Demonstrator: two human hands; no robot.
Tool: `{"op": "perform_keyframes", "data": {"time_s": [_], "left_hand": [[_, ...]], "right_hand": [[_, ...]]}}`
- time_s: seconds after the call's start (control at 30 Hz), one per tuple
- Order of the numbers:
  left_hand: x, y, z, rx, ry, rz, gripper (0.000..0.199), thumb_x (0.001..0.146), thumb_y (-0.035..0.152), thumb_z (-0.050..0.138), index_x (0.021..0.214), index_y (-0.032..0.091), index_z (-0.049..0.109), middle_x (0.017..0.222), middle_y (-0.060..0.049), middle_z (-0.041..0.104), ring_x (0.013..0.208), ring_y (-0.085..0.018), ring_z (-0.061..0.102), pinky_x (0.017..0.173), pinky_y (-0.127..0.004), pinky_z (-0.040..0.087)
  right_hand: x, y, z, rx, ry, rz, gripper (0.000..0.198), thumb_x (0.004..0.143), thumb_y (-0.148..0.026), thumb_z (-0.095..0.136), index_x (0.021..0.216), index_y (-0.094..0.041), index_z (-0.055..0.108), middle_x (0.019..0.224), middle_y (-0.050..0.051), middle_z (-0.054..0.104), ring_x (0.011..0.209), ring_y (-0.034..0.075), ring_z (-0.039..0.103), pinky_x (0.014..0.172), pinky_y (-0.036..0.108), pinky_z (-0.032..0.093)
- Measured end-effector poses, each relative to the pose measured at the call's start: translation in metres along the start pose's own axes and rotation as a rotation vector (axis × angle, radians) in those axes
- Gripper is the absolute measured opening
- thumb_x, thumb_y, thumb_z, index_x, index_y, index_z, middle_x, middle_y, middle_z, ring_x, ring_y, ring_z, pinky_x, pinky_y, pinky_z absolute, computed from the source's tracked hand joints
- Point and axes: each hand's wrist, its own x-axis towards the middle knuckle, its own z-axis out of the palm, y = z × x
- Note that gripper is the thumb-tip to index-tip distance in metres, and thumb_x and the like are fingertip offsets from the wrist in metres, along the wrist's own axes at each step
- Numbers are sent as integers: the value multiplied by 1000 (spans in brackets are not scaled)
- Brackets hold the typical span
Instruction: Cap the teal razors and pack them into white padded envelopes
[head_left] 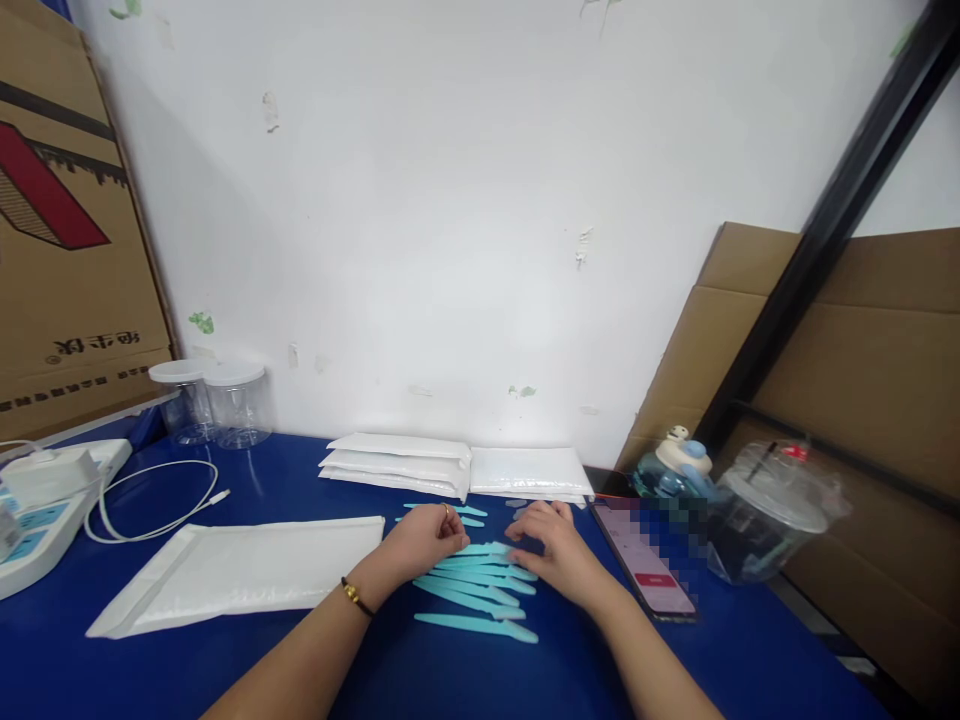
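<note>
Several teal eyebrow razors (469,595) lie in a loose row on the blue table, blade ends to the right. My left hand (429,540) is over their left ends, its fingers curled together at the top razor; whatever they hold is hidden. My right hand (559,548) hovers at the right ends, fingers bent and apart, with the thumb close to the top razor's tip. Behind my left hand lie further teal razors (469,511). Small clear pieces (516,504) rest just beyond my right fingers.
A white padded mailer (247,570) lies left, with stacked mailers (397,465) and more mailers (529,472) by the wall. A phone (649,560), a lidded plastic cup (765,510) and a figurine (675,465) stand right. Clear jars (238,405), a cable (161,465) and a power strip (45,520) are left.
</note>
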Motion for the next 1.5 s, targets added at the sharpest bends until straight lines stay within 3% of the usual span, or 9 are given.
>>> {"op": "perform_keyframes", "data": {"time_s": [0.13, 0.27, 0.4, 0.6, 0.87, 1.23, 1.5], "left_hand": [[-3, 1, -12, 324, 237, -24, 19, 76, 33, 56, 89, 23, 64, 89, -2, 64, 84, -18, 58, 72, -27, 38], [-3, -2, -15, 468, 253, -83, 18, 76, 31, 58, 90, 23, 64, 97, -4, 64, 95, -21, 56, 77, -30, 37], [-2, -5, -11, 449, 212, -98, 11, 77, 29, 57, 82, 23, 64, 91, -3, 65, 95, -21, 56, 77, -29, 36], [-1, -5, -13, 404, 197, -102, 10, 77, 29, 56, 78, 22, 64, 87, -1, 66, 91, -19, 57, 73, -28, 35], [-4, 9, -19, 345, 208, -29, 11, 78, 29, 55, 79, 22, 63, 86, 0, 66, 87, -17, 58, 73, -27, 36], [-2, 9, -16, 337, 192, -22, 10, 78, 29, 57, 79, 22, 63, 86, 0, 66, 89, -18, 58, 74, -27, 35], [-3, 15, -10, 291, 178, 21, 10, 77, 31, 58, 77, 23, 65, 85, 1, 65, 84, -16, 57, 73, -26, 35]], "right_hand": [[1, 31, 2, -85, 105, 175, 19, 89, -29, 46, 94, -27, 64, 97, 3, 66, 95, 21, 55, 87, 38, 28], [6, 43, 10, -210, 86, 213, 22, 85, -24, 49, 103, -30, 61, 102, 3, 62, 98, 22, 52, 85, 39, 29], [9, 34, 15, -301, 72, 148, 12, 85, -22, 51, 86, -25, 63, 94, 3, 60, 93, 21, 51, 82, 37, 29], [8, 22, 17, -361, 89, 68, 15, 84, -16, 46, 76, -19, 58, 86, 5, 59, 88, 19, 51, 80, 34, 28], [7, 7, 9, 14, 61, 141, 14, 88, -26, 44, 86, -24, 58, 83, -1, 63, 76, 16, 54, 81, 34, 29], [9, -1, 8, -5, 94, 113, 14, 88, -24, 45, 83, -24, 58, 81, 1, 63, 83, 18, 54, 81, 34, 28], [10, -11, 11, 45, 38, 70, 17, 89, -26, 44, 81, -23, 59, 79, 0, 62, 80, 16, 52, 82, 34, 28]]}}
